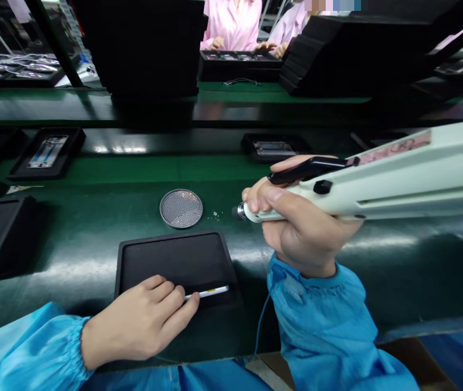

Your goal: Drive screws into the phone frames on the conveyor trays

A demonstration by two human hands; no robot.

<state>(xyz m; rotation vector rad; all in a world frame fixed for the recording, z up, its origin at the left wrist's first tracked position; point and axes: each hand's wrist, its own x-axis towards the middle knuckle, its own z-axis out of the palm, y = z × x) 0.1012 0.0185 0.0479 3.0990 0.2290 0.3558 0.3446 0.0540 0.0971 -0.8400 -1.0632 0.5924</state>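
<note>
Phone part [214,291] shows edge-on over the black tray [170,260], lower centre, long axis running left to right; left hand [141,317], nearer, grasps its left end, while right hand [304,228], right of centre, grips a screwdriver [402,187] pointing left.

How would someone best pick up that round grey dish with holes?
Likely by the rim of the round dish, at its left and far edges, reaching in from the left. It lies flat with a circular edge to hold; the black tray sits close on its near side and loose pale bits lie to its right.
</note>
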